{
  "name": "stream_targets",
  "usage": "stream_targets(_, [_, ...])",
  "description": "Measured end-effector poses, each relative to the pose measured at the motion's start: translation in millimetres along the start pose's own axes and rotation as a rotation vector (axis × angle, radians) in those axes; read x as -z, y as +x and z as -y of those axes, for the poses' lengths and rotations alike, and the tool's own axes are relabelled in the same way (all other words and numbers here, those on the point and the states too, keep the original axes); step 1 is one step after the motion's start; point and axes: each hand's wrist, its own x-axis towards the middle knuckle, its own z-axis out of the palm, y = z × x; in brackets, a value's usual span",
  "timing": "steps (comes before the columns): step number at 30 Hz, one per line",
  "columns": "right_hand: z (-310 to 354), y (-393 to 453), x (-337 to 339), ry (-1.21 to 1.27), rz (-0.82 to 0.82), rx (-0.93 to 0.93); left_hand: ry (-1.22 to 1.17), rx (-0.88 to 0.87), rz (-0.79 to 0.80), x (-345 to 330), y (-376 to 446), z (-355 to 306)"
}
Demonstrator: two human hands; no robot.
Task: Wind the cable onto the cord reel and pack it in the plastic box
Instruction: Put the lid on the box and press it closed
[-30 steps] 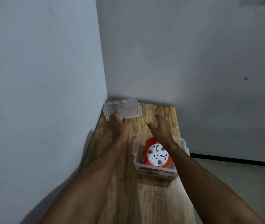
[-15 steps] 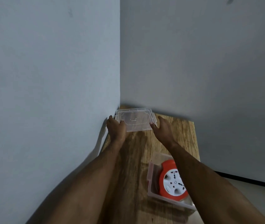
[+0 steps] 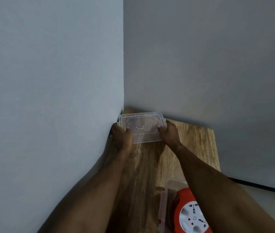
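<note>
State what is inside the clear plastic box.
The orange cord reel sits inside the plastic box. The right forearm covers part of both, so anything else inside is hidden.

A: Where is there room?
B: Mid-frame, the bare wooden surface (image 3: 143,165) lies open between the two forearms.
A: And what blocks?
B: Two walls (image 3: 49,81) box in the far corner around the lid (image 3: 141,128); the plastic box (image 3: 164,207) with the reel (image 3: 183,199) fills lower right.
</note>
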Motion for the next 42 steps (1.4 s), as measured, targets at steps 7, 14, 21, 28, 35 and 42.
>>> stream_targets(7, [5.9,-0.7,-6.9,-0.022,-0.024,-0.022,-0.001,-0.008,-0.028,-10.0,5.6,8.2])
stream_targets(14, [12.5,-13.6,11.6,0.069,-0.14,0.075,0.002,-0.042,-0.01,4.6,-11.0,-12.1])
stream_targets(21, [33.1,-56.9,55.9,0.167,-0.202,0.138,-0.037,-0.1,0.031,28.8,-49.6,-35.5])
stream_targets(28, [48.2,-124.9,105.1,0.3,-0.242,0.165,-0.114,-0.202,0.041,56.7,-107.2,-48.2])
stream_targets(35, [40.6,-187.4,137.2,0.32,-0.284,0.113,-0.124,-0.279,0.045,72.9,-158.8,-46.4])
stream_targets(42, [19.3,-245.3,153.4,0.243,-0.318,0.009,-0.115,-0.31,0.063,88.9,-214.9,-37.6])
